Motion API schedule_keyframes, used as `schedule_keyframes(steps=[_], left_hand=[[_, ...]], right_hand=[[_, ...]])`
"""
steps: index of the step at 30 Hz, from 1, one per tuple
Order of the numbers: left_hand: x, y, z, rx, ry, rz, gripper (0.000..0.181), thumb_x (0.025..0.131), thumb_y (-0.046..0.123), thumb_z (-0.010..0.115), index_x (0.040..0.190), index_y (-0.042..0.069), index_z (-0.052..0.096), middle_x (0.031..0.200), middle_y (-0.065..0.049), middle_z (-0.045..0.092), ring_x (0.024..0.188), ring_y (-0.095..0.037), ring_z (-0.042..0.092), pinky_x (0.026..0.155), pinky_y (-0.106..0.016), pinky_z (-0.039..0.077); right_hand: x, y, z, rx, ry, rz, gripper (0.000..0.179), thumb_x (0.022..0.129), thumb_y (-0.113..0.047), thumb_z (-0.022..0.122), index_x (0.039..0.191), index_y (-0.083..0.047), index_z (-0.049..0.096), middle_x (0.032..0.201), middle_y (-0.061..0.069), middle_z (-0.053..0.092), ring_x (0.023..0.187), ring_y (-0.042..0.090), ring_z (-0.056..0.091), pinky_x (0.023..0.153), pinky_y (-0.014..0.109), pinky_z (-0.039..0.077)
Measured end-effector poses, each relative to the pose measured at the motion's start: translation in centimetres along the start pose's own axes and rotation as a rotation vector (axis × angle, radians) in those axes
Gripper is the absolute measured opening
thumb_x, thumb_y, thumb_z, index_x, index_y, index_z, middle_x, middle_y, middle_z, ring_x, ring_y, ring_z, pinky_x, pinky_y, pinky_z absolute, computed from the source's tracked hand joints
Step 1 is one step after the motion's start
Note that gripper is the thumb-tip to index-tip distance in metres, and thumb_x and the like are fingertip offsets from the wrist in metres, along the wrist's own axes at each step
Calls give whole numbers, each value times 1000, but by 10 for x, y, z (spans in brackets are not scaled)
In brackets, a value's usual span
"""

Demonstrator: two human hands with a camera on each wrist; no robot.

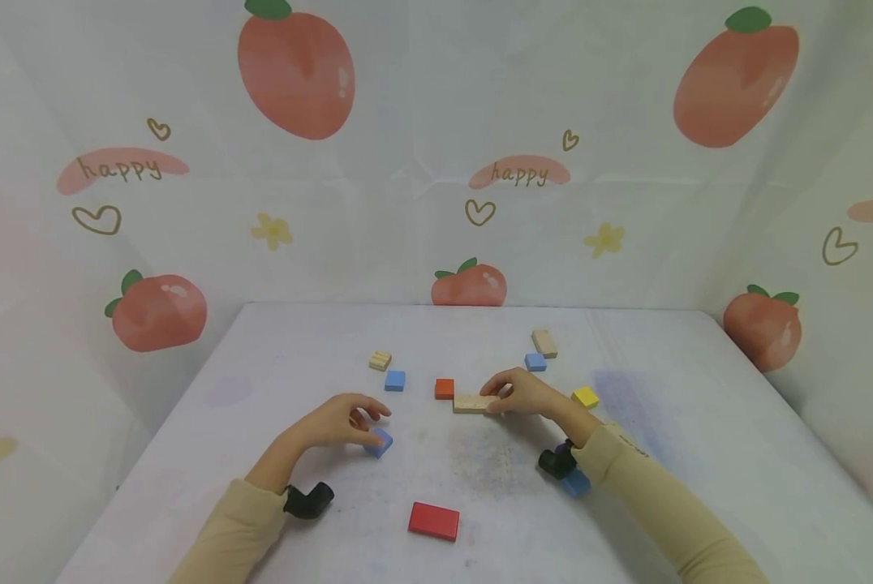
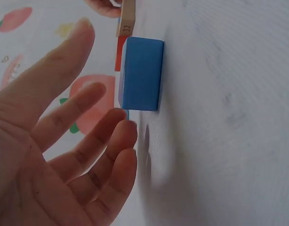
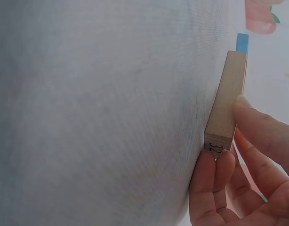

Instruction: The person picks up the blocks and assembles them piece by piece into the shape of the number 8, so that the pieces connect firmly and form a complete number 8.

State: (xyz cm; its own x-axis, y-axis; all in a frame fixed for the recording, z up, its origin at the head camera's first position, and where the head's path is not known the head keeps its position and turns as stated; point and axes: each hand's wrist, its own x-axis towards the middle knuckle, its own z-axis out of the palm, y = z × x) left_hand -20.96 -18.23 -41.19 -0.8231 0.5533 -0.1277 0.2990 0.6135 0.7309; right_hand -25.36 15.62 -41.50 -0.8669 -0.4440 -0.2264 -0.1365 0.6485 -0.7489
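My right hand [image 1: 518, 392] holds a plain wooden block [image 1: 471, 403] at its right end. In the right wrist view the thumb lies along one side of the wooden block [image 3: 228, 96] and fingertips meet the end marked 32. Just left of it sits a small orange-red block [image 1: 445, 388]. My left hand [image 1: 343, 420] hovers by a blue block [image 1: 380, 443], its thumb and fingers spread apart. The left wrist view shows the blue block [image 2: 143, 74] standing free of the fingers, with nothing in the palm.
A red block [image 1: 433, 521] lies near the front. Farther back are a striped wooden block [image 1: 380, 360], a blue block [image 1: 395, 380], another blue block [image 1: 535, 362] and a wooden block [image 1: 544, 343]. A yellow block [image 1: 586, 397] and a partly hidden blue block [image 1: 576, 483] flank the right forearm.
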Motion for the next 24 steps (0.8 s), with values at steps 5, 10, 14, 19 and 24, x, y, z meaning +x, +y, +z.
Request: schedule_keyframes(steps=[5, 10, 14, 19, 24], left_hand=[[-5, -1, -1, -6, -59, -6, 48, 72, 22, 79, 115, 6, 63, 100, -7, 60, 78, -12, 52, 68, -20, 44], [-8, -2, -2, 2, -80, 8, 46, 72, 17, 79, 115, 6, 63, 99, -6, 60, 78, -11, 52, 67, -18, 45], [-8, -3, -3, 12, -86, 23, 43, 74, 13, 77, 114, 6, 64, 99, -7, 61, 76, -9, 51, 67, -18, 45], [-7, -6, -3, -3, -87, 31, 39, 75, 11, 76, 112, 5, 65, 100, -8, 62, 75, -8, 51, 66, -18, 44], [-5, -9, -2, -12, -81, 40, 35, 75, 11, 76, 108, 5, 66, 101, -9, 64, 74, -7, 51, 65, -18, 44]], right_hand=[[-1, 0, 0, -1, 5, -13, 24, 81, -11, 70, 103, -2, 67, 99, 10, 65, 83, 16, 53, 69, 24, 48], [-1, -1, 0, 5, 6, -9, 24, 81, -11, 70, 103, -2, 67, 100, 11, 65, 83, 16, 53, 68, 23, 48], [-1, -1, 0, 9, 3, -9, 24, 82, -11, 69, 104, -2, 67, 101, 11, 65, 84, 17, 54, 69, 24, 49], [-1, 0, -1, 8, -1, -24, 24, 82, -10, 69, 104, -1, 66, 101, 12, 65, 85, 17, 54, 71, 25, 50], [-1, 0, 0, 24, -4, -3, 25, 82, -11, 69, 105, -1, 66, 103, 12, 65, 86, 17, 55, 70, 25, 50]])
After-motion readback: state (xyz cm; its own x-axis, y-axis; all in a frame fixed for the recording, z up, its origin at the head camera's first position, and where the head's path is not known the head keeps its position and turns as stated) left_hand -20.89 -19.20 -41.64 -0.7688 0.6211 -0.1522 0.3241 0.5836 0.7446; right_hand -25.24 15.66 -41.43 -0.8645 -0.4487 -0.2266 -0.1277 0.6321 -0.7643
